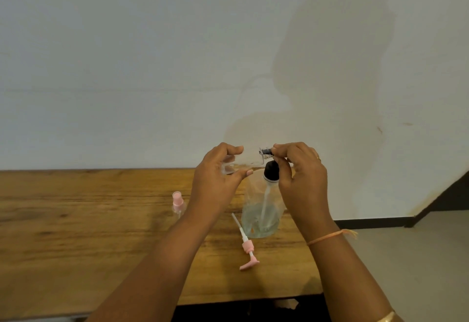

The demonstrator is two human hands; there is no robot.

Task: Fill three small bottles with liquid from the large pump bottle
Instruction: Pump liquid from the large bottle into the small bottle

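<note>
The large clear pump bottle (258, 215) stands on the wooden table (76, 233) with a little liquid at its bottom and a black pump top (270, 173). My left hand (215, 177) grips a small clear bottle (236, 163) held sideways above it, its threaded neck (264, 152) pointing right. My right hand (302, 177) curls round the black pump top, and its thumb and forefinger pinch right at the small bottle's neck. The pump spout itself is hidden by those fingers.
A small bottle with a pink spray cap (177, 203) stands left of my left wrist. A loose pink pump with its white tube (246, 244) lies in front of the large bottle. The white wall is just behind the table, whose right end lies near my right forearm.
</note>
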